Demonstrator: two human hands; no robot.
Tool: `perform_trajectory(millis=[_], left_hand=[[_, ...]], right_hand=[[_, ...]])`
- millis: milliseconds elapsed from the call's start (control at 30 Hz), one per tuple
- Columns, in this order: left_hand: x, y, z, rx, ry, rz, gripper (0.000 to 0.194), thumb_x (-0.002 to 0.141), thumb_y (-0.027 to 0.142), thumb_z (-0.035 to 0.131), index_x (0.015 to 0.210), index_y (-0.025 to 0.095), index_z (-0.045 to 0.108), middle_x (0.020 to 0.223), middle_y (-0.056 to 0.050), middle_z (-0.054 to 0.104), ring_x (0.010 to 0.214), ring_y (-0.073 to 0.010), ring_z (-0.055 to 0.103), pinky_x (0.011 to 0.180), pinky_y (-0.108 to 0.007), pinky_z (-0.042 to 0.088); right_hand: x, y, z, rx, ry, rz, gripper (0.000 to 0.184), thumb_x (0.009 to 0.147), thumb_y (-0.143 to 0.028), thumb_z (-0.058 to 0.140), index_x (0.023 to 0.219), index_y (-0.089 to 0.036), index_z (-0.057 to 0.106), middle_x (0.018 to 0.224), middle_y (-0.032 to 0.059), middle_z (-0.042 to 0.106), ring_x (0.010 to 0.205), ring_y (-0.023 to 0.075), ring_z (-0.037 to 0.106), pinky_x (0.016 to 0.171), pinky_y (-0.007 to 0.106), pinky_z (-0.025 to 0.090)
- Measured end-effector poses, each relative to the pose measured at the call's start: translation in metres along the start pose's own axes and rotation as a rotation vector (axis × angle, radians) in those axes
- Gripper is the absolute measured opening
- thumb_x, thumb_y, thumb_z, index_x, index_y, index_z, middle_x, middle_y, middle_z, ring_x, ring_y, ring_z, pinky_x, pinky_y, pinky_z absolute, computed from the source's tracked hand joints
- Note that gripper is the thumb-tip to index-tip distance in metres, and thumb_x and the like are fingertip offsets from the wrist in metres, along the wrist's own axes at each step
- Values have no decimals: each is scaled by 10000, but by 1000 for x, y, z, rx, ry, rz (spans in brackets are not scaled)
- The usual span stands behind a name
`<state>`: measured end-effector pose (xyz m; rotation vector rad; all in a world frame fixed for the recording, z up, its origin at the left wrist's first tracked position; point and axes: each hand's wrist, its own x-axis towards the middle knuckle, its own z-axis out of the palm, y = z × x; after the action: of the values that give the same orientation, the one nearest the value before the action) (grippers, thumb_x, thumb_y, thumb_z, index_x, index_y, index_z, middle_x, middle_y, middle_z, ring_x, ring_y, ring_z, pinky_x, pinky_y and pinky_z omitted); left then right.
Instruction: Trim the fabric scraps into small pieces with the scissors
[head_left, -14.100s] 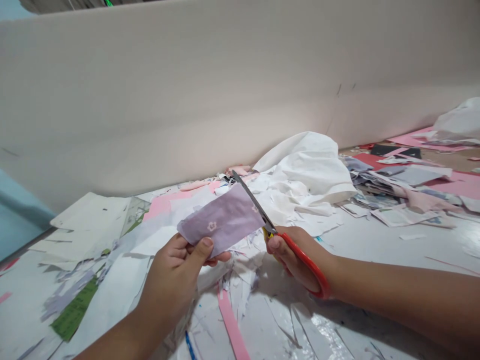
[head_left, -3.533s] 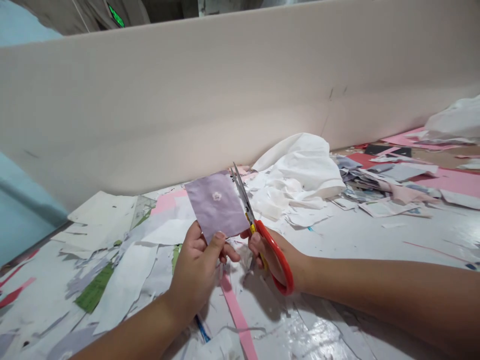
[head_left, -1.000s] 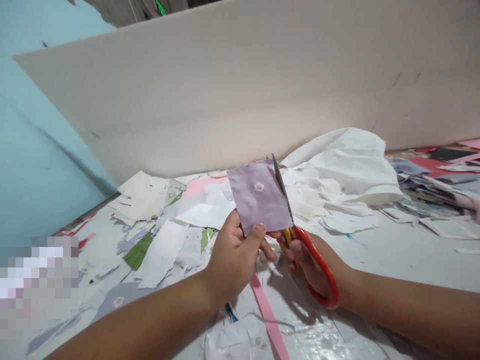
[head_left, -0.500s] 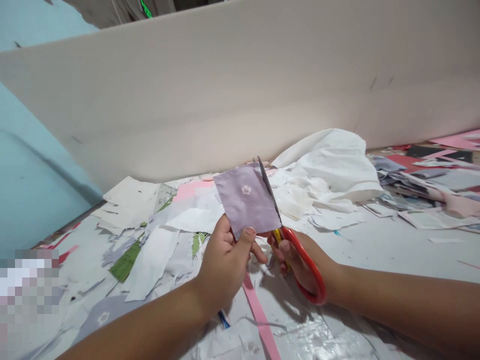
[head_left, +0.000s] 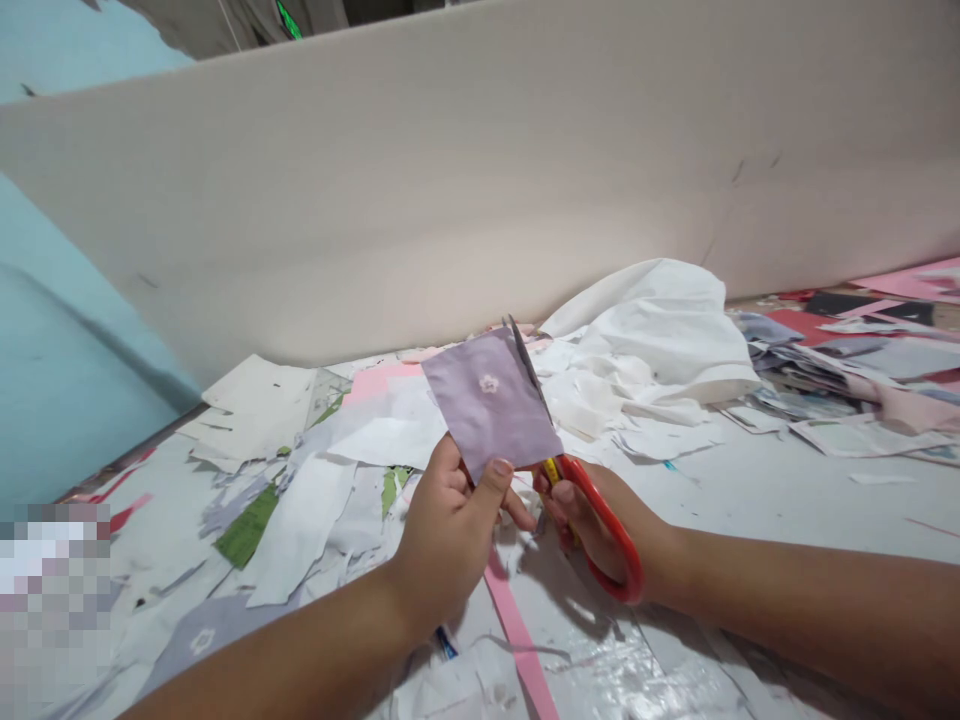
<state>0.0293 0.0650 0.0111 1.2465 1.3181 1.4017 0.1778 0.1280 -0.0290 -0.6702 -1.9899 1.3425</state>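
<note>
Between thumb and fingers, my left hand (head_left: 457, 520) pinches the lower edge of a lilac piece of paper or cloth (head_left: 491, 410) with a small white flower on it. My right hand (head_left: 600, 510) grips red-handled scissors (head_left: 619, 535), with a bit of yellow near the pivot. The dark blades point up and away, along the right edge of the lilac piece. One blade is partly hidden behind it. Below my hands a pink paper strip (head_left: 517, 640) lies on the white table. Another lilac piece (head_left: 206, 635) with a flower lies by my left forearm.
Paper scraps cover the table, with a green piece (head_left: 247, 525) at left. A crumpled white sheet (head_left: 652, 330) rests against the pale partition (head_left: 420, 200). Stacked cut pieces (head_left: 817, 370) lie at right, near pink paper (head_left: 915, 278). A pixelated patch covers the lower left corner.
Since the first frame the lilac piece has turned and its flower faces up in the middle. Over the last second the scissors stay along its right edge; the view has swung slightly right.
</note>
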Motion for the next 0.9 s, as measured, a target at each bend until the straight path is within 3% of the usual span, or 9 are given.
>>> perform_trajectory(millis=[367,567,767,900], left_hand=[[0,-2,-1,2,-14,-23,247,801,437,492,897,228,403,528,46,608,342,-107,481,298,-206,388],[1,2,-1,89,53,8,175,827,374,486,861,213,424,491,47,613,483,-99,560,507,-211,436],[5,3,-3,66,77,0,156,830,359,482,879,217,440,511,49,624,497,-105,575,537,-224,418],[7,5,-5,40,110,54,112,829,312,490,839,212,440,496,66,603,487,-86,575,525,-203,400]], right_hand=[[1,0,2,28,4,106,443,799,-629,364,662,-208,365,472,-41,429,390,96,407,369,209,320],[2,-2,1,66,49,130,431,800,-605,401,646,-203,375,492,-29,445,435,110,440,422,235,351],[-1,-5,-3,236,-26,19,468,762,-642,429,908,-198,437,753,15,496,647,148,488,584,297,418],[-5,-1,-6,180,-70,-94,564,706,-675,474,1040,-226,408,988,72,458,903,218,471,763,362,420]])
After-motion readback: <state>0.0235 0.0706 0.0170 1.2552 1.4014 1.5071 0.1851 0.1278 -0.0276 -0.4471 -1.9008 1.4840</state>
